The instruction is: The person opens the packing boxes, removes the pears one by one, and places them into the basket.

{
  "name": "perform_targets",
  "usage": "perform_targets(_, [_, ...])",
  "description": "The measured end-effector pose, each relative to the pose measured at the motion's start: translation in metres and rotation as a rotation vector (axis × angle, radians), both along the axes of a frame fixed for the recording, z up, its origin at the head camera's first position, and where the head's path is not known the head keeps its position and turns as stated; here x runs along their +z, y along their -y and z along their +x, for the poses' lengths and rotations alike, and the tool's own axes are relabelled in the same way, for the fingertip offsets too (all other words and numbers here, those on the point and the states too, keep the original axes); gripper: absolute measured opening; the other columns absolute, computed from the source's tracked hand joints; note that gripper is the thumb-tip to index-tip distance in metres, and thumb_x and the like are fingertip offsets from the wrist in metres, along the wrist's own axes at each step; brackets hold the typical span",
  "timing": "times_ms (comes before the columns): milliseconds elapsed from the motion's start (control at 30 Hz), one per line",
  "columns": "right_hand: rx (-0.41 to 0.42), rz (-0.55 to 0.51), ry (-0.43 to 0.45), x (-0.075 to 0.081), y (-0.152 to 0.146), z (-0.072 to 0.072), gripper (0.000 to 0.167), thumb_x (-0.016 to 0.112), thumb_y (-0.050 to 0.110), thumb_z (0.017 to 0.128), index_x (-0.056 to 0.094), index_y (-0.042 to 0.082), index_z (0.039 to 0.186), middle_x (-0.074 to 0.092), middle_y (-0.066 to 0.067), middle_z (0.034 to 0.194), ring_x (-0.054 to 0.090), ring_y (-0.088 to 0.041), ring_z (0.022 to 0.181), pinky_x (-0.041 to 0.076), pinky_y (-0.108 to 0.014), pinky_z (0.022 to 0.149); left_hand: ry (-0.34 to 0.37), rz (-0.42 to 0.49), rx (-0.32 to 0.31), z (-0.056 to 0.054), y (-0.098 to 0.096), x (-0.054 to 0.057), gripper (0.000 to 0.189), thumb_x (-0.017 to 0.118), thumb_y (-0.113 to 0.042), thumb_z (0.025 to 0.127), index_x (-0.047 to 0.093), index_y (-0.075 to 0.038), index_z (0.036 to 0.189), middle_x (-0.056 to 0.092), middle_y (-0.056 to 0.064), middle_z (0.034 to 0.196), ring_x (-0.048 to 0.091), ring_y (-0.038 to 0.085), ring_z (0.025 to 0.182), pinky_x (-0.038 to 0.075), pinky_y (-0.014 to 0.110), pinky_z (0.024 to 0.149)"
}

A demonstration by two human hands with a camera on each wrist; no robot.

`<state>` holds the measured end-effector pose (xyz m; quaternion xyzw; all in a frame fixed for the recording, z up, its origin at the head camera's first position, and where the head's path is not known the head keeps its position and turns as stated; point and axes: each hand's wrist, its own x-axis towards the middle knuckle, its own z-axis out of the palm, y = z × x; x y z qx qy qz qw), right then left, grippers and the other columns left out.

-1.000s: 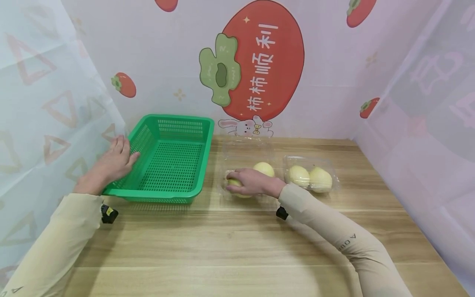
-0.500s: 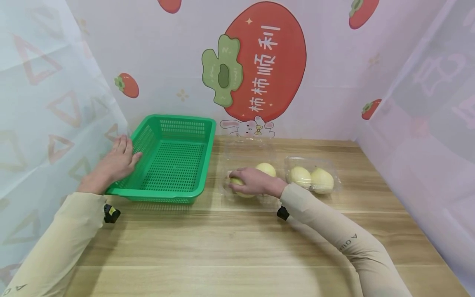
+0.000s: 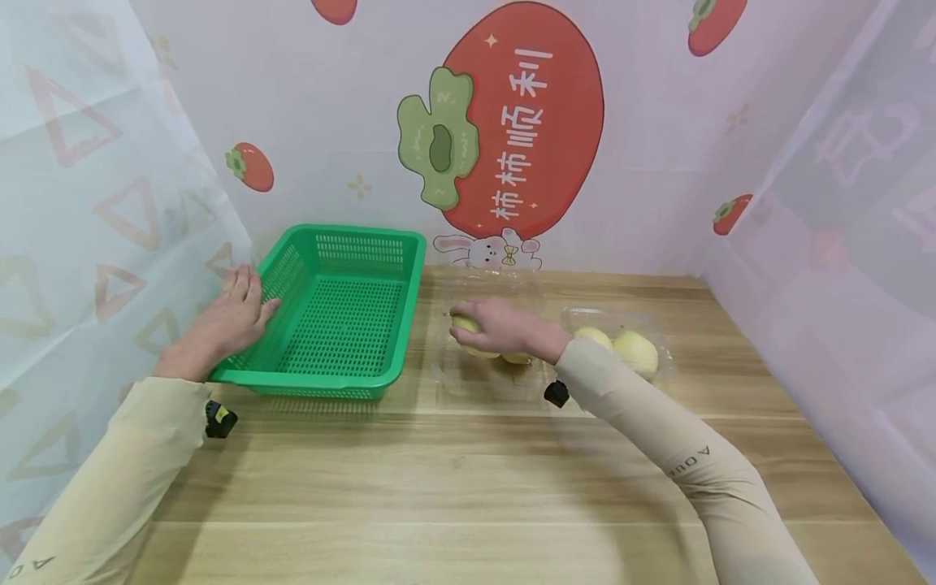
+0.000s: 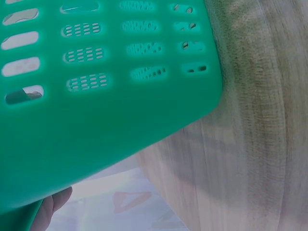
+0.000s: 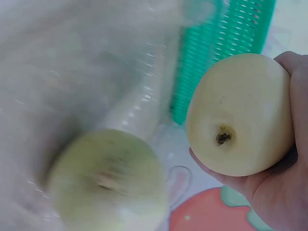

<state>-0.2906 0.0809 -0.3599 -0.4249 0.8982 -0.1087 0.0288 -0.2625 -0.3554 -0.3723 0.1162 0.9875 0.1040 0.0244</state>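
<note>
My right hand (image 3: 499, 327) grips a pale yellow pear (image 5: 240, 115) above an open clear plastic clamshell box (image 3: 468, 388). Its fingers and thumb curl round the pear's sides. In the right wrist view another pear (image 5: 108, 180), blurred, sits in the box beside the held one. My left hand (image 3: 230, 317) rests on the left rim of a green plastic basket (image 3: 409, 317), fingers straight and thumb apart. The left wrist view shows mostly the basket's slotted side wall, with fingertips (image 4: 60, 199) at the lower left.
A second clear plastic box (image 3: 661, 345) holding two pears (image 3: 634, 353) stands to the right, partly behind my right wrist. The basket stands on a wooden table (image 3: 409, 496), near the left sheet wall. A sheet printed with persimmons hangs behind.
My right hand has lifted the pear and moved it slightly away from me, toward the back of the box. My left hand and the basket stay put.
</note>
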Motion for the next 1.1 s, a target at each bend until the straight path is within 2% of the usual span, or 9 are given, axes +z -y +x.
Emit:
perform_targets(233, [0.035, -0.086, -0.071, 0.028, 0.009, -0.006, 0.043, 0.051, 0.037, 0.099, 0.061, 0.008, 0.129, 0.067, -0.006, 0.124, 0.066, -0.021, 0.110, 0.053, -0.037, 0.099, 0.023, -0.002, 0.011, 0.002, -0.001, 0.001, 0.079, 0.012, -0.045, 0.106, -0.010, 0.018, 0.147, -0.026, 0.034, 0.153, -0.022, 0.051, 0.143, -0.002, 0.064, 0.118])
perform_targets(433, [0.055, -0.181, -0.070, 0.046, 0.016, -0.011, 0.037, 0.051, 0.034, 0.099, 0.062, 0.010, 0.125, 0.069, -0.002, 0.114, 0.065, -0.017, 0.099, 0.054, -0.034, 0.095, 0.035, -0.015, 0.015, 0.002, -0.002, 0.003, 0.079, 0.012, -0.046, 0.106, -0.010, 0.017, 0.148, -0.027, 0.033, 0.154, -0.021, 0.051, 0.143, 0.000, 0.064, 0.118])
perform_targets(600, [0.088, -0.222, -0.068, 0.056, 0.028, -0.015, 0.035, 0.052, 0.032, 0.099, 0.063, 0.011, 0.126, 0.070, 0.002, 0.113, 0.064, -0.011, 0.098, 0.053, -0.031, 0.094, 0.026, -0.023, 0.015, 0.003, -0.002, 0.002, 0.078, 0.012, -0.045, 0.106, -0.009, 0.018, 0.147, -0.026, 0.034, 0.153, -0.021, 0.052, 0.143, 0.000, 0.064, 0.118])
perform_targets(700, [0.087, -0.218, -0.093, 0.061, 0.037, -0.017, 0.033, 0.052, 0.033, 0.100, 0.065, 0.013, 0.123, 0.069, 0.003, 0.110, 0.060, -0.011, 0.100, 0.051, -0.030, 0.093, 0.022, -0.026, 0.016, 0.003, -0.002, 0.002, 0.078, 0.012, -0.045, 0.107, -0.008, 0.019, 0.147, -0.025, 0.035, 0.153, -0.021, 0.052, 0.143, 0.001, 0.064, 0.118])
perform_targets(800, [0.075, -0.188, -0.102, 0.064, 0.046, -0.018, 0.035, 0.050, 0.035, 0.100, 0.064, 0.013, 0.124, 0.068, 0.003, 0.113, 0.056, -0.014, 0.106, 0.048, -0.031, 0.097, 0.020, -0.032, 0.019, 0.003, -0.002, 0.002, 0.079, 0.013, -0.045, 0.106, -0.007, 0.019, 0.148, -0.025, 0.035, 0.154, -0.020, 0.052, 0.143, 0.002, 0.065, 0.118])
perform_targets(933, [0.067, -0.153, -0.070, 0.068, 0.061, -0.020, 0.041, 0.046, 0.038, 0.102, 0.060, 0.013, 0.131, 0.066, 0.001, 0.124, 0.058, -0.014, 0.111, 0.046, -0.032, 0.102, 0.026, -0.036, 0.022, 0.004, -0.002, 0.002, 0.079, 0.012, -0.046, 0.106, -0.008, 0.018, 0.148, -0.025, 0.035, 0.154, -0.020, 0.051, 0.143, 0.002, 0.065, 0.118])
perform_targets(1100, [0.067, -0.128, -0.042, 0.071, 0.080, -0.023, 0.041, 0.045, 0.038, 0.102, 0.060, 0.014, 0.132, 0.065, 0.000, 0.128, 0.061, -0.012, 0.113, 0.048, -0.032, 0.101, 0.031, -0.039, 0.022, 0.003, -0.002, 0.002, 0.079, 0.012, -0.047, 0.106, -0.007, 0.018, 0.148, -0.024, 0.035, 0.154, -0.020, 0.051, 0.144, 0.002, 0.064, 0.119])
